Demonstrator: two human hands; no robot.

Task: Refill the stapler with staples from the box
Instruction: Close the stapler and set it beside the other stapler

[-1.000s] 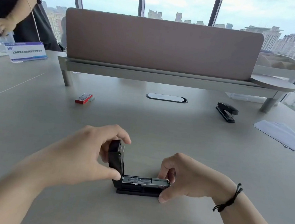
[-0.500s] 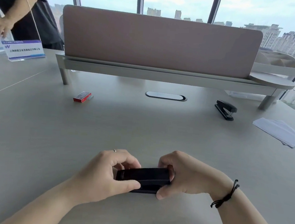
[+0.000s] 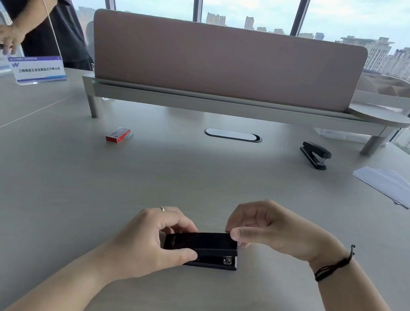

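I see my left hand (image 3: pixel 148 244) grasping the closed stapler (image 3: pixel 204 249); my right hand (image 3: pixel 267 227) hovers released; the stapler's lid print is unreadable.

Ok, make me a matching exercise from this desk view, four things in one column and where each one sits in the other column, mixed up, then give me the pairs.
Things:
1. near stapler
2. staple box
3. second stapler
4. white papers

Places:
A. right edge of the desk
B. far left, near a leg of the riser shelf
C. far right, near the shelf's other leg
D. close in front, gripped by the left hand, with the right hand at its other end

Pairs: 1-D, 2-B, 3-C, 4-A
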